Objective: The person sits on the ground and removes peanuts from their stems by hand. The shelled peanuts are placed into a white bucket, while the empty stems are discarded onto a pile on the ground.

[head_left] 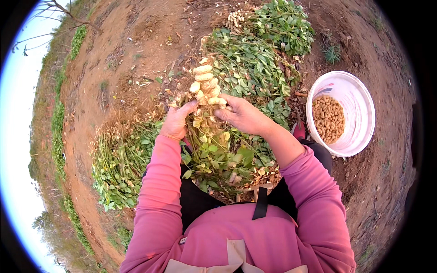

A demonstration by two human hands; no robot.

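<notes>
A cluster of pale peanuts (207, 86) hangs together at the root end of a peanut plant (218, 157), whose leafy stems trail down over my lap. My left hand (176, 120) is closed round the stems and roots on the left side of the cluster. From the right, my right hand (242, 115) pinches at the cluster's lower right, thumb and fingers around a peanut. The fingertips of the left hand are partly hidden behind the roots.
At my right stands a white bucket (359, 113) partly filled with picked peanuts (327, 118). Heaps of pulled peanut plants lie ahead (248, 59) and at my left (123, 159). More peanuts (235, 20) show on the far heap. Bare reddish soil (109, 77) surrounds them.
</notes>
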